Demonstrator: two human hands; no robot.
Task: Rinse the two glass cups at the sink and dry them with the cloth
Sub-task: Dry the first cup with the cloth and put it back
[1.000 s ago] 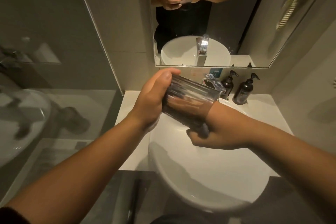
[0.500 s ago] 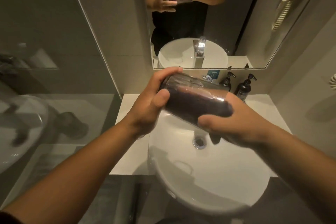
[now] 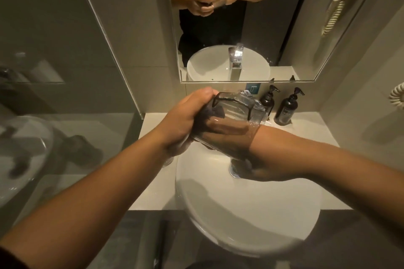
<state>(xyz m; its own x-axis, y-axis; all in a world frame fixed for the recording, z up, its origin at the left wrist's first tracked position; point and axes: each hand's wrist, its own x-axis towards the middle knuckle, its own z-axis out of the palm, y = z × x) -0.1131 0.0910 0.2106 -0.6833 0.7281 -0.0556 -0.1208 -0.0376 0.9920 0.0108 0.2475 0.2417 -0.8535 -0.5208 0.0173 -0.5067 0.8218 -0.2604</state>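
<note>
Clear, straight-sided glass cup, tilted, wet-looking, w/ dark cloth bunched at its base end. Below: white round sink on pale worktop; mirror and two dark pump bottles behind. My left hand has its grip clamped on cup and cloth; my right hand is under the cup's lower end, grip blurred, can't tell.

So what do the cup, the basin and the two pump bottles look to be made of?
Cup: clear glass, smooth; the right hand shows through its wall. Basin: glossy white, probably glazed ceramic, with soft reflections on the rim. Pump bottles: dark, shiny; plastic or tinted glass, the look leaves it open.
</note>
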